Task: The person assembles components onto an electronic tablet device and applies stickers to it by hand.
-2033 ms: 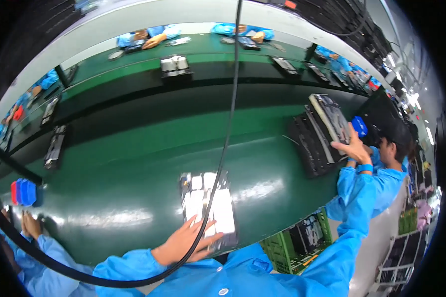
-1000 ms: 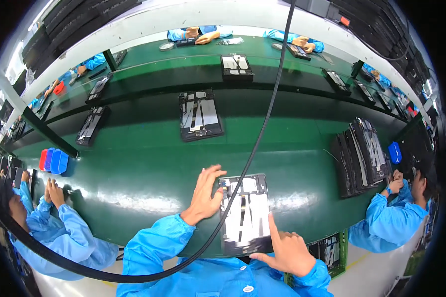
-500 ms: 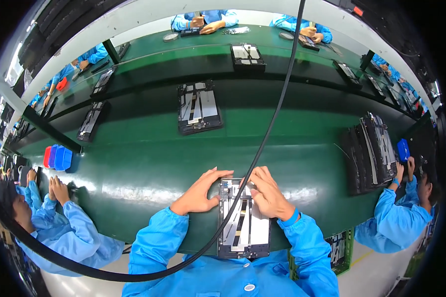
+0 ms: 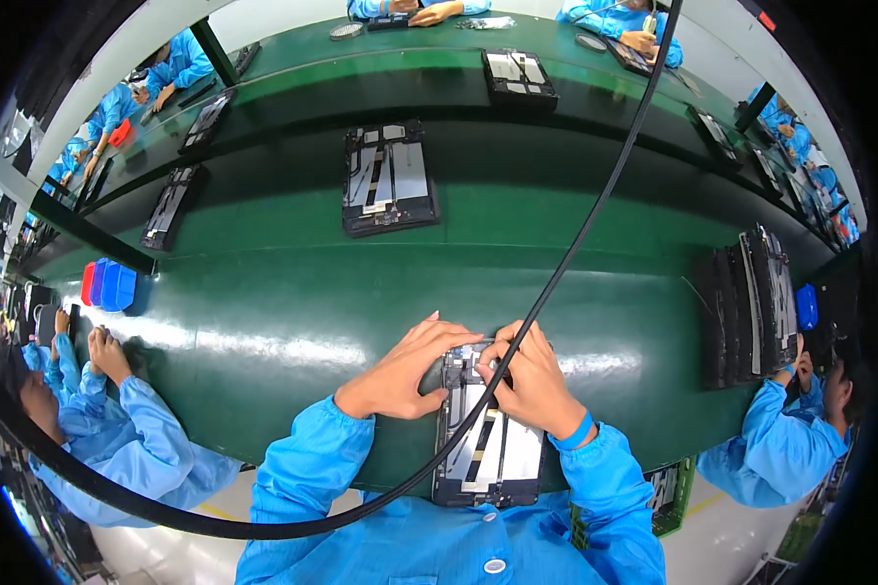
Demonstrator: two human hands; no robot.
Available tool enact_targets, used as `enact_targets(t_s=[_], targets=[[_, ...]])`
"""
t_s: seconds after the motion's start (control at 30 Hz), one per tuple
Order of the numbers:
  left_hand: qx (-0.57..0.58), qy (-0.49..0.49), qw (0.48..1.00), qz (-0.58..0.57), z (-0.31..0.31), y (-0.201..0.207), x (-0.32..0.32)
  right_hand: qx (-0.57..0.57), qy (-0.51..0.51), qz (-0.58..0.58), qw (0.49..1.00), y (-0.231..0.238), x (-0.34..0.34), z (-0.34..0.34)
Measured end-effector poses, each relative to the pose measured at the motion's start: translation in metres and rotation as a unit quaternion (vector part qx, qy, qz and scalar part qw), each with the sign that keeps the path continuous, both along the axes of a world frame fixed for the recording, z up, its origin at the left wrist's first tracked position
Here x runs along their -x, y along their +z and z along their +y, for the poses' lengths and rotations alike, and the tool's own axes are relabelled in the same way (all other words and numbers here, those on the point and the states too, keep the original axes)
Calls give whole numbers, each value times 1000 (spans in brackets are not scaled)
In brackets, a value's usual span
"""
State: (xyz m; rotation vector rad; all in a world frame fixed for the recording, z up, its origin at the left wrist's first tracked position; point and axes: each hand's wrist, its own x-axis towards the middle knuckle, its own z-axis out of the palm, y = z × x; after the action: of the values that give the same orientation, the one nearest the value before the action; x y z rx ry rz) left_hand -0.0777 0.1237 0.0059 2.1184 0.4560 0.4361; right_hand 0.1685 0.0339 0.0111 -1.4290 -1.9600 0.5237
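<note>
An opened tablet lies in front of me at the near edge of the green table, its pale inner panels and dark strips exposed. My left hand grips its upper left corner, thumb at the left edge and fingers stretched along the top edge. Over the tablet's upper right part, my right hand has its thumb and index finger pinched together close to the top. Whatever those fingertips hold is too small to make out. A black cable crosses in front of the tablet and partly hides the right hand.
The black cable arcs across the view. Another opened tablet lies farther back. Upright tablets stand stacked at the right, beside a blue bin. Blue and red bins sit at left. Co-workers sit on both sides; a green crate stands below.
My right fingers have curled into a pinch over the tablet's top part. The view has shifted slightly, and the tablet appears a little farther right.
</note>
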Motion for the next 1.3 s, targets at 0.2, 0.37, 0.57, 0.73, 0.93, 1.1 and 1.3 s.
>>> enact_targets(t_s=[0.2,0.37,0.57,0.73,0.93,1.1,1.3], targets=[[1,7,1000,-6,-1,2,-1,-10,-16,21,1000,-2,1,1],[1,7,1000,-4,-2,3,-3,-8,-15,27,999,-4,-2,0],[-9,17,1000,15,-7,4,-6,12,-6,45,999,-3,-5,2],[-9,15,1000,16,-6,-2,-4,14,-2,59,998,-2,-7,3],[-5,12,1000,-2,-6,-2,-4,18,-13,66,998,-3,-7,2],[-9,14,1000,5,-6,-1,-4,17,-17,69,997,-4,-6,2],[-7,18,1000,-3,-7,1,-5,10,-25,68,997,-5,-5,1]])
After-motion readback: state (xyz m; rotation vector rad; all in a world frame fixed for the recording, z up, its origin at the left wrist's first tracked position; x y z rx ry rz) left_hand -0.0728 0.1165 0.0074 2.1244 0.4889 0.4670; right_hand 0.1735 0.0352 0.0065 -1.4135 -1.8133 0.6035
